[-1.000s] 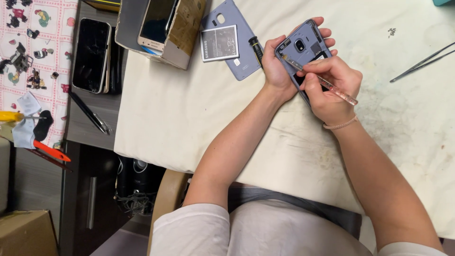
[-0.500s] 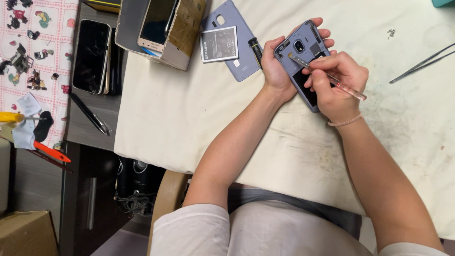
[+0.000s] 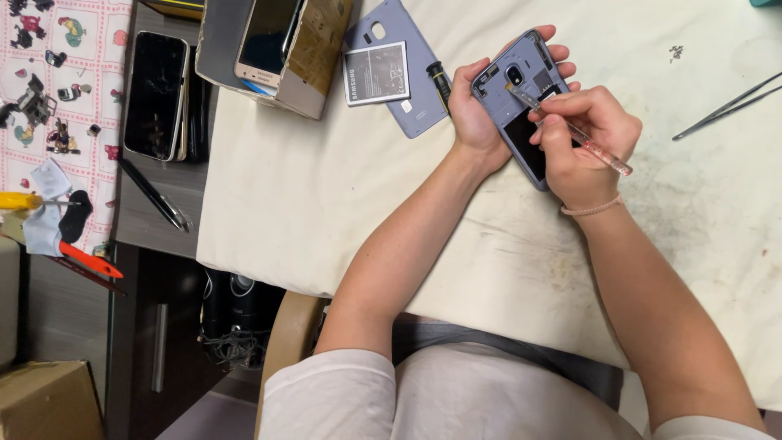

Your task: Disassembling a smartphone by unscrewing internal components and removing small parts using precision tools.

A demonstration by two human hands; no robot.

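Left hand wrapped around opened phone, back cover off, held above cloth-covered counter at far centre. Right hand pinched shut on thin screwdriver, tip touching phone near camera. Removed back cover and battery lie just left.

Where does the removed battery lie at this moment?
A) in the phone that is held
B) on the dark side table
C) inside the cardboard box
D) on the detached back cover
D: the battery rests flat on the detached back cover, left of the left hand; the held phone shows an empty battery bay.
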